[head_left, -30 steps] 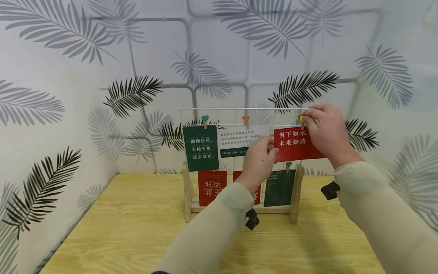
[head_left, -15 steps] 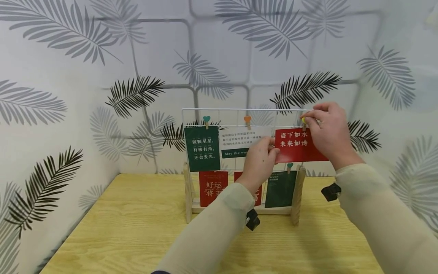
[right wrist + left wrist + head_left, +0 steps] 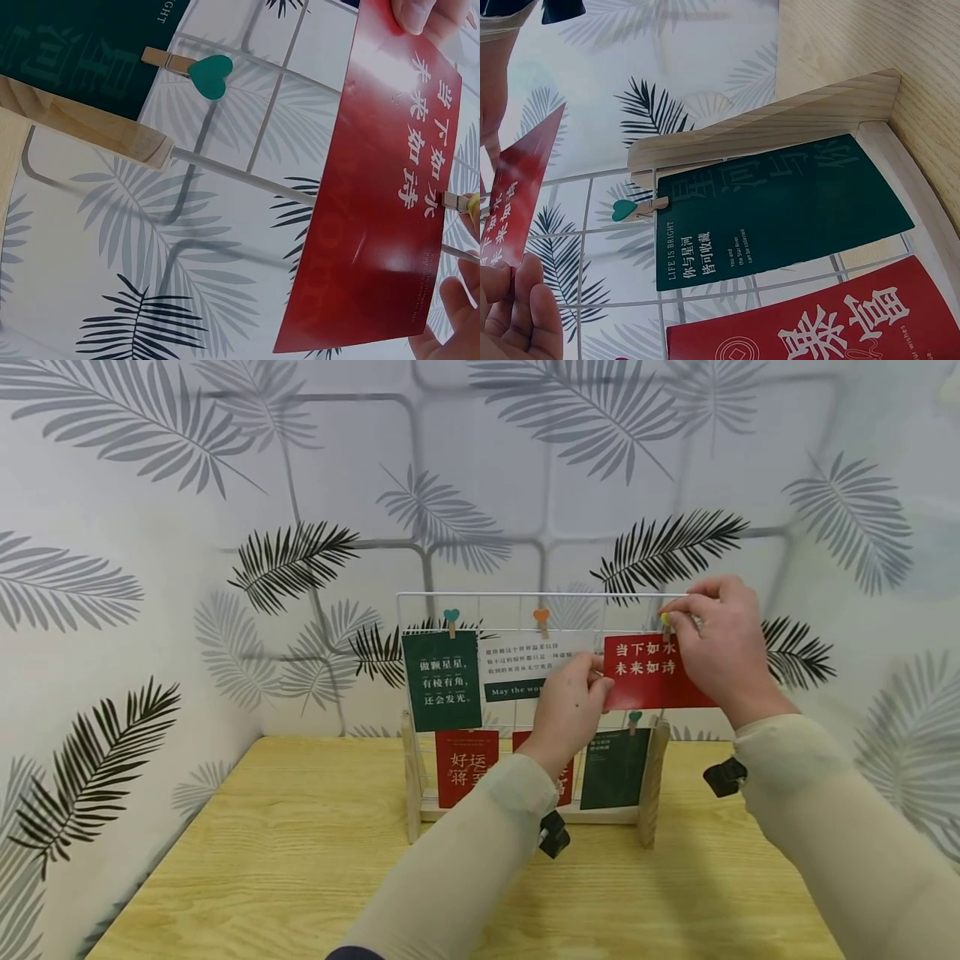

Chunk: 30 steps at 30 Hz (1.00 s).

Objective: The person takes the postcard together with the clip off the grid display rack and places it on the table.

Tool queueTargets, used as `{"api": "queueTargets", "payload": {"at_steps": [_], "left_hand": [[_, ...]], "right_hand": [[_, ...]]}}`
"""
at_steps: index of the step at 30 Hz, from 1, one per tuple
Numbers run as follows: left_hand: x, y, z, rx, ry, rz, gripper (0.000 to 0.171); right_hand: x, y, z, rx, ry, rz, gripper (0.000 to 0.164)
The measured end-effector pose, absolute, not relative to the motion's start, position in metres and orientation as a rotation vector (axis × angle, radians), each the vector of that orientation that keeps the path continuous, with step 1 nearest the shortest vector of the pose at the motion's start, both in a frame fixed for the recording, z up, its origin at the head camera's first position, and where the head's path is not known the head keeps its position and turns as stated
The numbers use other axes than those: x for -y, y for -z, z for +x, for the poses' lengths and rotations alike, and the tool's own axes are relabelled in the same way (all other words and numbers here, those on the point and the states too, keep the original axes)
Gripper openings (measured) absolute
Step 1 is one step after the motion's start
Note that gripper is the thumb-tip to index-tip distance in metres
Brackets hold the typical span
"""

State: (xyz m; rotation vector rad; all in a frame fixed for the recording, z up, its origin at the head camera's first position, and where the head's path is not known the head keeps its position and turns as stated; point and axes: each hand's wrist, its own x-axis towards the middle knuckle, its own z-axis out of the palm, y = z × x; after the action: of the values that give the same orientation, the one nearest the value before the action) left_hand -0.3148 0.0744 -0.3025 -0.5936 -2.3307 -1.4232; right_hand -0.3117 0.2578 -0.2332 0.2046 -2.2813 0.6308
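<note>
A red card [image 3: 647, 681] with white characters hangs at the upper right of a white wire grid [image 3: 495, 596]. My left hand [image 3: 567, 706] pinches its left edge between thumb and fingers, as the left wrist view also shows. At the card's top edge my right hand [image 3: 720, 647] pinches a small clothespin [image 3: 455, 201] with a yellow head. In the right wrist view the clothespin's wooden tip lies over the card's edge. Left of my hands, a white card [image 3: 517, 664] hangs under an orange heart clothespin [image 3: 542, 620], and a green card [image 3: 441, 685] under a teal one [image 3: 452, 620].
The grid stands in a wooden base [image 3: 647, 793] on a wood-grain table [image 3: 300, 860]. Its lower row bears a red card [image 3: 461, 764], another red card [image 3: 825, 322] partly behind my left arm, and a dark green card [image 3: 780, 217] under a teal heart clothespin [image 3: 630, 209]. Leaf-patterned walls stand behind.
Both hands keep their hold on the red card and the yellow clothespin. Only slight shifts of the whole head view show.
</note>
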Motion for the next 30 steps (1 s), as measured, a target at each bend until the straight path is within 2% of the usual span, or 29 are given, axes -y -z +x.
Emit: {"api": "queueTargets", "payload": {"at_steps": [30], "left_hand": [[-0.0706, 0.3037, -0.3121, 2.322, 1.422, -0.642, 0.020]], "right_hand": [[-0.2560, 0.2301, -0.3059, 2.197, -0.612, 0.242, 0.029]]}}
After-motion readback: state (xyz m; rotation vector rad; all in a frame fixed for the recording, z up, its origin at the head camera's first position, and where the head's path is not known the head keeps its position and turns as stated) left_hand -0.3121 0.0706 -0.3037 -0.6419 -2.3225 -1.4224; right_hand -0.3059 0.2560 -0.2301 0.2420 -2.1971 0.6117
